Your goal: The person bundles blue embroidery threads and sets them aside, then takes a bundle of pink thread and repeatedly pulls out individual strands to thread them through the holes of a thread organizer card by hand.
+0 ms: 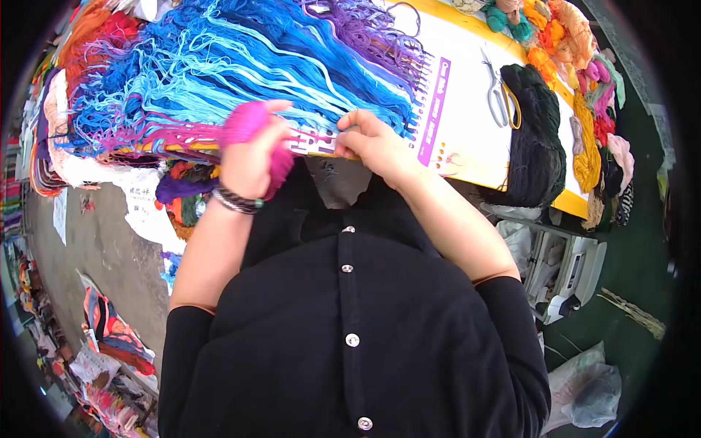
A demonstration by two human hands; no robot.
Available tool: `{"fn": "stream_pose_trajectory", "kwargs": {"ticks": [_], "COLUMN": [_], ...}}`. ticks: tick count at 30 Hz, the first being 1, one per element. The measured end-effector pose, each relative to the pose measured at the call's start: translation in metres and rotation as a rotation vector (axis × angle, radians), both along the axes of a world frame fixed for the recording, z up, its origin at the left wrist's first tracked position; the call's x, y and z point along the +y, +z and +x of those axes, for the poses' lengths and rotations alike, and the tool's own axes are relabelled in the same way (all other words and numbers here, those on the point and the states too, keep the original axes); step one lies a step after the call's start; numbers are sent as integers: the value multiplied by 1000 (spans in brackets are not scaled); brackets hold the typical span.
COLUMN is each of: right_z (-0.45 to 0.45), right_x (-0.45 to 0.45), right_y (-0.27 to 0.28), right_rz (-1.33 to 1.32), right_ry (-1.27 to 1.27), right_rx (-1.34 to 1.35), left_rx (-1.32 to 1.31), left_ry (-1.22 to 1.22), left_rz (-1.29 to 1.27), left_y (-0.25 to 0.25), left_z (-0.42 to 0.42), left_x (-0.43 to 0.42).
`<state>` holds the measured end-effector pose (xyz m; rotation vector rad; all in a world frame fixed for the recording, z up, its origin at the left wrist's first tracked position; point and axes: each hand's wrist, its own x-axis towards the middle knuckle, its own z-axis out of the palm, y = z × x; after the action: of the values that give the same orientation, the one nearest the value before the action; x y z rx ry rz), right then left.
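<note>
A bundle of magenta thread [244,123] is looped over my left hand [252,160], whose fingers are curled and slightly blurred. My right hand [372,146] pinches with thumb and forefinger at the front edge of a white punched card [436,109] with a purple printed strip. A magenta strand runs along the card's holes to those fingertips; the exact grip point is hidden. Long hanks of blue thread [270,44], light blue thread [190,91] and purple thread [365,33] hang from the card's holes and spread to the left.
Scissors [498,98] with grey and yellow handles lie right of the card, beside a black hank of thread [537,139]. Coloured skeins [584,95] line the right edge. A grey drawer unit [562,263] and a plastic bag [588,387] stand below at the right.
</note>
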<state>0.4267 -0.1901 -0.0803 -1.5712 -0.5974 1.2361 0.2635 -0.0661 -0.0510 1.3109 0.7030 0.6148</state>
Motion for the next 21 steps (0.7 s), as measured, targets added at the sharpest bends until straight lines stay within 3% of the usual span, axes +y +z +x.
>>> {"fn": "stream_pose_trajectory", "kwargs": {"ticks": [1,2,3,4,5,7,9,10,12,13,14,15,17,19,20,21], "right_z": [1,2,3,3,2,0,-1,-2,-11,-17,-26,-33,-44,-55,-63,-62], "right_x": [-1,-2,-2,-2,-1,0,0,0,2,2,5,9,11,19,14,15], "right_y": [1,3,4,6,10,17,7,4,16,25,46,53,77,68,80,79], "right_rz": [-38,-37,-45,-54,-52,-113,-94,-78,-32,4,107,262,475,576,357,359], "right_ry": [75,74,122,171,174,173,162,151,109,64,61,94,158,205,152,153], "right_rx": [-160,-160,-265,-368,-369,-349,-392,-435,-501,-561,-551,-585,-656,-274,18,16], "left_rx": [-14,-85,-217,-238,-299,-536,-501,-357,-334,-255,-295,-114,-190,-242,-254,-198], "left_ry": [-10,-40,77,129,230,129,483,488,148,257,62,24,-133,-154,-121,-196], "left_rz": [164,98,-240,-294,-268,-135,-102,-183,-309,-330,-401,-282,-270,-266,-248,-180], "left_y": [-9,-3,12,21,32,28,61,45,17,33,31,33,35,40,41,37], "left_z": [-11,-24,-34,-48,-62,-106,-92,-110,-118,-89,-81,-74,-61,-47,-43,-43], "left_x": [15,29,42,59,72,113,97,117,108,63,42,23,-8,-25,-30,-29]}}
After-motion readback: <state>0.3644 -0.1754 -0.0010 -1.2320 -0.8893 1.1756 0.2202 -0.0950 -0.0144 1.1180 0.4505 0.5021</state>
